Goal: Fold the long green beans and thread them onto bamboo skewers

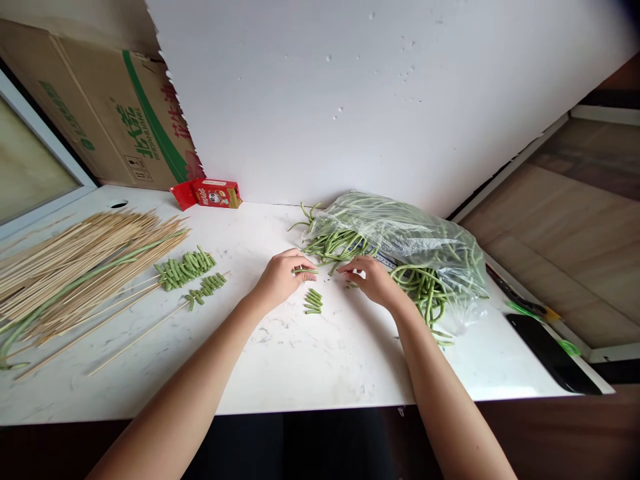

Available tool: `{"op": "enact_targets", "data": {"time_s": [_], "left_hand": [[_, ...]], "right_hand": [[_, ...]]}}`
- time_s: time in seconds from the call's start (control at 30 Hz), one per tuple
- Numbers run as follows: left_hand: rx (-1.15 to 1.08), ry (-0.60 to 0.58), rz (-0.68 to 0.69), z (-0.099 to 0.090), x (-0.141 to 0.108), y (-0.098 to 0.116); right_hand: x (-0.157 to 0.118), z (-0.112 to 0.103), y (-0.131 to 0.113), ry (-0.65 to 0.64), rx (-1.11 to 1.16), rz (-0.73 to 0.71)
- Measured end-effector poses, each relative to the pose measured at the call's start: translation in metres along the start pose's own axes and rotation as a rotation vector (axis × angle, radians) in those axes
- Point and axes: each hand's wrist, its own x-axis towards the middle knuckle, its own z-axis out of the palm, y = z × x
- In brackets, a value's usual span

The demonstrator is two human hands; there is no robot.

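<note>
My left hand point(286, 277) is closed on a short green bean piece point(304, 271) near the middle of the table. To its right, my right hand point(369, 277) is curled with thumb and fingers near each other; whatever may be between them is too small to make out. Several cut bean pieces point(313, 301) lie in a small column just below and between my hands. Long green beans point(340, 244) spill from a clear plastic bag point(400, 223) behind and beside my right hand. Skewered bean pieces point(185, 268) lie to the left.
Many wooden skewers point(75, 260) cover the table's left side, with a long bean across them. A red box point(217, 193) stands near the white wall point(350, 100). A black phone point(547, 350) lies at the right edge.
</note>
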Motion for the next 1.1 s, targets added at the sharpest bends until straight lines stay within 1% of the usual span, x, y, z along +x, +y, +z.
{"op": "enact_targets", "data": {"time_s": [0.07,0.2,0.27,0.33,0.53,0.77,0.93,1.1], "left_hand": [[-0.021,0.023,0.021,0.002,0.000,0.003],[-0.032,0.040,0.041,0.007,-0.001,0.010],[-0.042,0.034,0.041,0.008,-0.002,0.013],[-0.035,0.034,0.045,0.008,-0.002,0.014],[0.027,0.070,0.075,0.002,0.000,0.015],[0.059,0.027,0.062,0.003,0.000,0.016],[0.051,0.000,0.043,0.004,0.000,0.016],[0.016,0.009,0.050,0.004,-0.001,0.016]], "right_hand": [[0.000,0.010,-0.010,0.049,0.087,-0.016],[0.000,0.033,-0.028,0.042,0.420,0.045],[-0.001,0.041,-0.031,0.020,0.528,0.058],[-0.001,0.044,-0.030,0.015,0.584,0.067],[0.001,0.039,-0.028,0.130,0.575,0.112],[0.000,0.039,-0.038,0.151,0.505,0.088],[0.000,0.041,-0.037,0.119,0.506,0.071],[-0.001,0.041,-0.038,0.040,0.609,0.094]]}}
